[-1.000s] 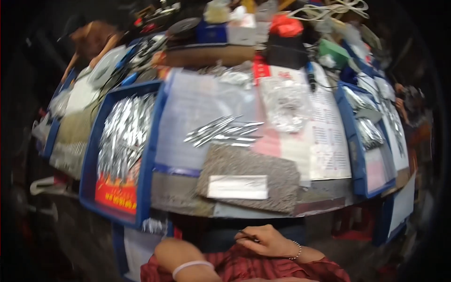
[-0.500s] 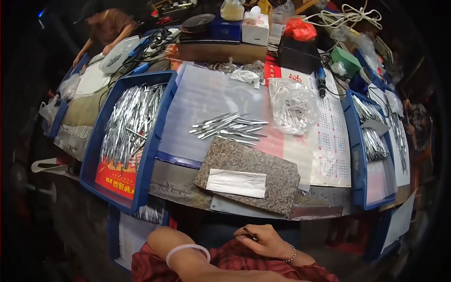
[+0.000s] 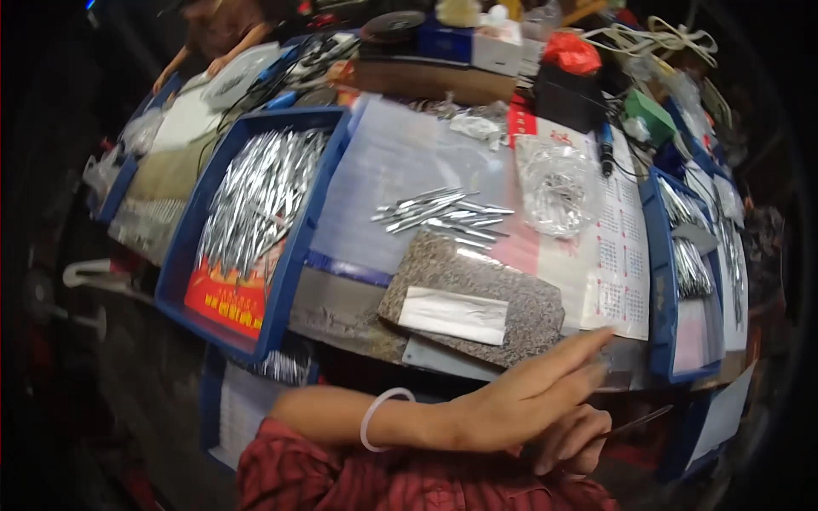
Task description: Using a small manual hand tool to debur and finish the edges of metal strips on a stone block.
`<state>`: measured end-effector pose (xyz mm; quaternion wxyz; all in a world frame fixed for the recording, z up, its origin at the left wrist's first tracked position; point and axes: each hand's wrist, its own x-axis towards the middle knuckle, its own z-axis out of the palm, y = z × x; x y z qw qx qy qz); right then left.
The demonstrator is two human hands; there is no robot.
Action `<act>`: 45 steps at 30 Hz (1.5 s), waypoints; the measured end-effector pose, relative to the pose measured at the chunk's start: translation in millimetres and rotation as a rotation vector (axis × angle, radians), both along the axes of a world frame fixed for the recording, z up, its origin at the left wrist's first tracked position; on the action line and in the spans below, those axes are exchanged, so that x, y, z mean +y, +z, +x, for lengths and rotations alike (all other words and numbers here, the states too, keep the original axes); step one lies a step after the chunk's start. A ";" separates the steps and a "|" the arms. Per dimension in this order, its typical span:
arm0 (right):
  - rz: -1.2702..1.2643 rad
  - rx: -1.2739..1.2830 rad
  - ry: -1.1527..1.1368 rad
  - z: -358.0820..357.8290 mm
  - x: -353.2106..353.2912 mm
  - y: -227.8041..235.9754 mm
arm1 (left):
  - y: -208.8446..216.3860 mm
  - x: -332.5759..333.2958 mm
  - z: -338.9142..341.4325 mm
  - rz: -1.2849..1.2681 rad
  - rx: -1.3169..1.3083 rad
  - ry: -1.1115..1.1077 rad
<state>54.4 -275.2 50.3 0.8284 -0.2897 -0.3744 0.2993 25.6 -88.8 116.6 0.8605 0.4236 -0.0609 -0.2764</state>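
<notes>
My left hand (image 3: 520, 404), with a white bangle on its wrist, reaches across to the right past the near table edge. Its fingers are stretched out, slightly blurred, and hold nothing visible. Just under and behind it, my right hand (image 3: 579, 443) is closed on a thin, pointed metal tool (image 3: 641, 422) that sticks out to the right; its exact kind is unclear. Ahead of the hands lies a speckled stone slab (image 3: 528, 315) with a folded white cloth or paper (image 3: 453, 315) on it. A loose pile of slim silvery metal rods (image 3: 443, 211) lies beyond the slab.
A blue tray (image 3: 285, 289) full of similar rods stands at left. Another blue tray (image 3: 663, 341) with bundled rods is at right. A clear plastic bag (image 3: 558, 187) lies beside a pen-shaped power tool (image 3: 607, 149). Across the table at far left is another person (image 3: 226, 34).
My left hand has come into view, swinging right across my body. My right hand has shifted right, its thin tool now pointing outward. The table scene has shifted slightly right and up.
</notes>
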 end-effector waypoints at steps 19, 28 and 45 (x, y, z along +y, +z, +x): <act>-0.716 0.126 -0.248 17.5 -12.9 -15.7 | -124.3 199.9 128.3 1.940 -0.544 0.593; -0.740 -0.129 -0.176 22.4 -8.9 -26.6 | -141.7 206.1 135.5 2.152 -0.792 0.431; -0.366 0.126 -0.216 1.6 19.0 -9.0 | -49.6 26.1 -30.1 1.243 -0.986 0.561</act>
